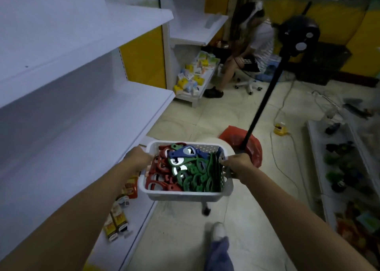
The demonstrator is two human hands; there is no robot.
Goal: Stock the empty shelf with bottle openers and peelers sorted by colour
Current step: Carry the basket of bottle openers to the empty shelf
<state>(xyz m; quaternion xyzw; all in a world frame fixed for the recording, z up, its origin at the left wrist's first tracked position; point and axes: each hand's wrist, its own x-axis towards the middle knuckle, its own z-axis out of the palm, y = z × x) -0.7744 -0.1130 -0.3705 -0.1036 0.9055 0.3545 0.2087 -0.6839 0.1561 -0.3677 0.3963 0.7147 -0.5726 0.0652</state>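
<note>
One basket [185,195]; two hands, the left hand [137,157] and the right hand [236,165]; three colours of openers in the basket: two blue openers [181,152] on top, red openers [160,169] numbering at least six, green openers [197,179] at least eight, both heaps too tangled for an exact count; peelers cannot be told from openers; two bare shelves [72,51] in the left unit; two cartons [116,221] side by side on its base; one fan [298,36]; one seated person [259,38]; one red bag [255,150]; one yellow bottle [280,128]; one shoe [219,229].
</note>
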